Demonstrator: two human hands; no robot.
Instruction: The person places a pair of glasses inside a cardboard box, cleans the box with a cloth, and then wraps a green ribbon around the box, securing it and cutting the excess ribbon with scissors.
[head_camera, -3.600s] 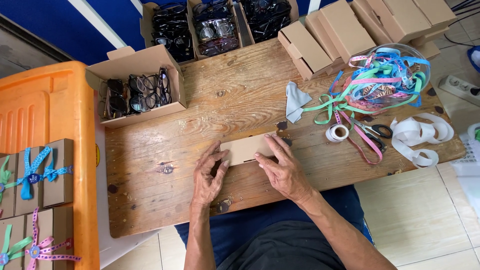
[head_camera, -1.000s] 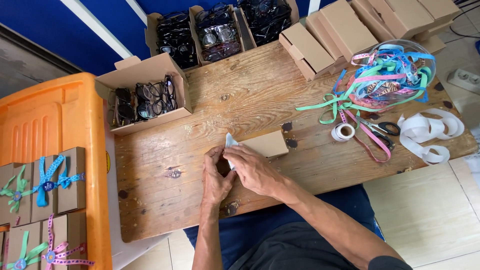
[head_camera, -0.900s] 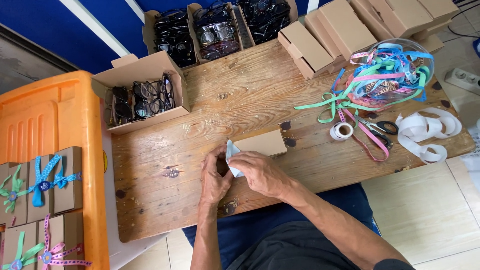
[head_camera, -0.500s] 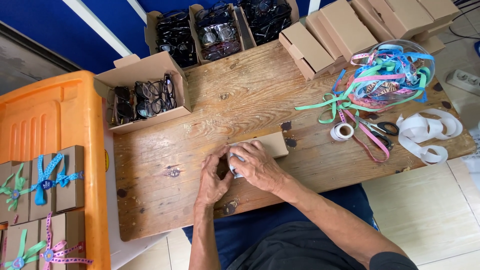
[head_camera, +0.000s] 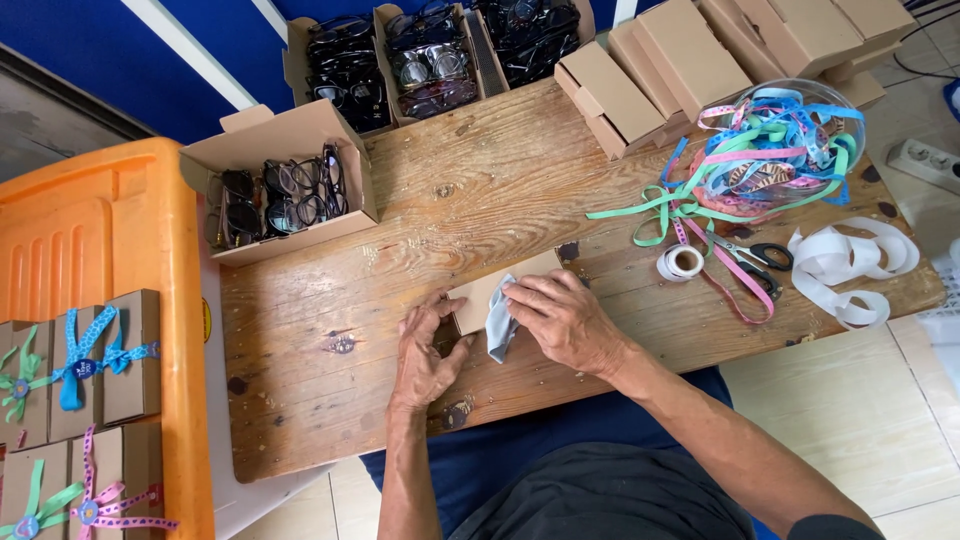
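A small brown cardboard box (head_camera: 490, 287) lies on the wooden table (head_camera: 480, 200) in front of me. My left hand (head_camera: 424, 352) rests against the box's left end, its fingers touching the cardboard. My right hand (head_camera: 562, 318) lies over the box's right part and pinches a pale blue-grey cloth (head_camera: 499, 328) at the box's open near side. Part of the box is hidden under my right hand.
An open carton of eyeglasses (head_camera: 280, 190) stands at the left, more cartons of glasses (head_camera: 430, 55) at the back. Closed brown boxes (head_camera: 640, 75) sit back right. A clear bowl of coloured ribbons (head_camera: 775, 150), a tape roll (head_camera: 683, 263), scissors (head_camera: 755, 262) and white ribbon (head_camera: 845, 270) lie right. Ribbon-tied boxes (head_camera: 95, 355) rest on an orange crate.
My right hand brought the pale cloth from the table's right side to the box and now presses it at the box's opening. My left hand stays at the box's left end.
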